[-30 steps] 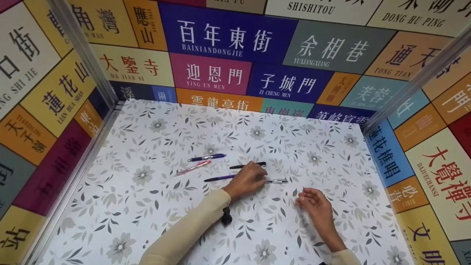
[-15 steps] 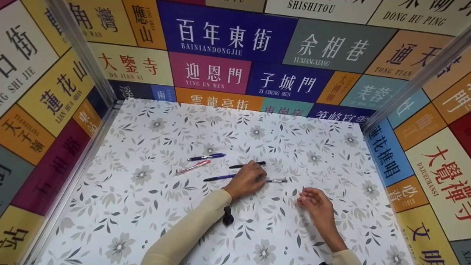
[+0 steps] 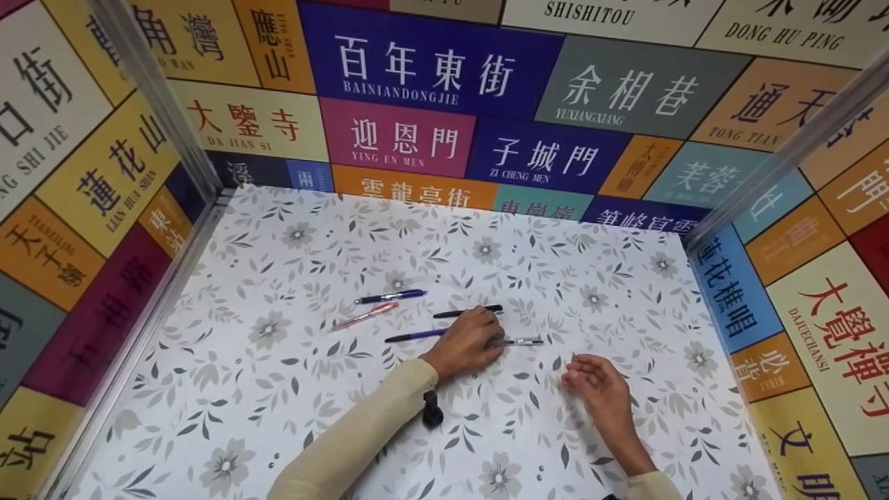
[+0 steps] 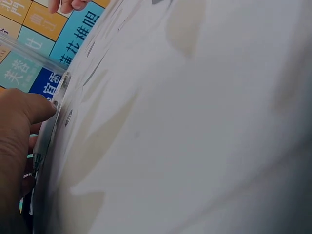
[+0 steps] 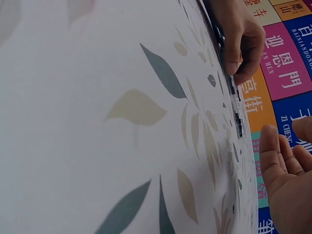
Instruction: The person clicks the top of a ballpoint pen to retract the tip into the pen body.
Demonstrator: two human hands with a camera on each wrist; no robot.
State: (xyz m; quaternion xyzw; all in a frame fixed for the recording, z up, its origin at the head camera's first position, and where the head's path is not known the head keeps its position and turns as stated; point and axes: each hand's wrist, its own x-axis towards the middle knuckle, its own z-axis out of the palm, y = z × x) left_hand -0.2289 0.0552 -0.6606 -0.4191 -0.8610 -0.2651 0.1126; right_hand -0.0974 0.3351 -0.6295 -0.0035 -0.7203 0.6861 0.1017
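Observation:
My left hand (image 3: 467,344) is low over the middle of the table, thumb and fingers pinching a clear pen (image 3: 526,342) whose end sticks out to the right. In the left wrist view the thumb lies along the same pen (image 4: 47,134). A purple-blue pen with a dark tip (image 3: 417,336) runs under the hand from the left, partly hidden. Just beyond the knuckles lies a black pen (image 3: 493,308). My right hand (image 3: 599,389) rests to the right, palm turned inward, fingers loosely bent with nothing in them.
A dark blue pen (image 3: 390,297) and a red-pink pen (image 3: 366,317) lie farther left. White cloth with grey flowers and leaves covers the table (image 3: 375,430). Walls with coloured lettered panels (image 3: 430,55) enclose the back and both sides.
The left hand has shifted very slightly, its fingers a little lower and more bent over the clear pen. The right hand and the other pens stay where they were.

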